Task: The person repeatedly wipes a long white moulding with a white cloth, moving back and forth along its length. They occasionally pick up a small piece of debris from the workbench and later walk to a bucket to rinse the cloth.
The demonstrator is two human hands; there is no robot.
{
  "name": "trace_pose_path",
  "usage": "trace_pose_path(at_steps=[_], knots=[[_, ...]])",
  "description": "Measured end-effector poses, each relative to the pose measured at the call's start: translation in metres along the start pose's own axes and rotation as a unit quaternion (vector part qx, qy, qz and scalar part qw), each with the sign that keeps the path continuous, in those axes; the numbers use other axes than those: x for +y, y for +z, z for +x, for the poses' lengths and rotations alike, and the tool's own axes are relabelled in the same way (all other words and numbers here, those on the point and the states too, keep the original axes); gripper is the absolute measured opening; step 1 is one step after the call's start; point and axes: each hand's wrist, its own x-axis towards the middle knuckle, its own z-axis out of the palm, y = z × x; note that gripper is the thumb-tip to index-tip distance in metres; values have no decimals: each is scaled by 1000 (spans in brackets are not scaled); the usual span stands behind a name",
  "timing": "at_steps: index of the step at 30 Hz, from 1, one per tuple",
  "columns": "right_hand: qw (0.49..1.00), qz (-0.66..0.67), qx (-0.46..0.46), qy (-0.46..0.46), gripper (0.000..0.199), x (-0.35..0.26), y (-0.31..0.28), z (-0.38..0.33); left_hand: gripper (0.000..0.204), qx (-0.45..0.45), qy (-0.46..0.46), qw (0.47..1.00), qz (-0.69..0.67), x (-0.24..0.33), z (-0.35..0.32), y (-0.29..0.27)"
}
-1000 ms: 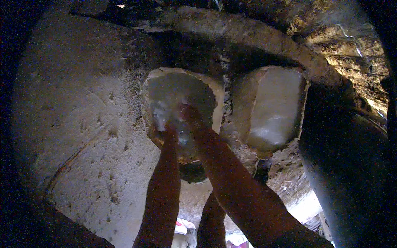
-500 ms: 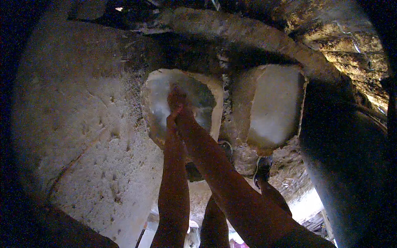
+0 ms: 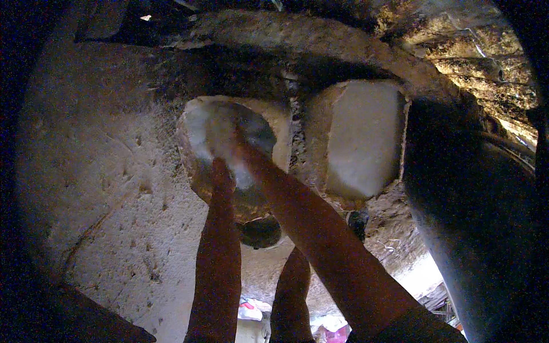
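Note:
Both my arms reach into the left of two basins sunk in a rough, pale masonry surface. The basin has a light, chipped rim [image 3: 281, 128] and holds a cloudy grey liquid [image 3: 197, 128]. My left hand [image 3: 221, 163] is at the near side of the liquid, its fingers hidden. Just beyond it, my right hand [image 3: 230, 143] dips under the surface, blurred and pale through the liquid. Whether either hand holds anything does not show.
A second basin [image 3: 320, 143] on the right holds smooth grey liquid [image 3: 366, 137]. A dark round opening [image 3: 260, 231] lies below the left basin. A large dark curved shape [image 3: 469, 217] stands at the right. A leg [image 3: 293, 297] shows between my forearms.
My hands, close together at the liquid half a second ago, now sit lower and slightly apart, the right one under the surface. The whole view has shifted a little.

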Motion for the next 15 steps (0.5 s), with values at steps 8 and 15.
trace_pose_path(at_steps=[8,15], knots=[[996,17,40,-82,26,-33,10,-57,41,-22,2,1000,7,21,24,29],[996,-41,66,52,23,25,-5,-18,40,-30,-1,999,11,17,39,45]])
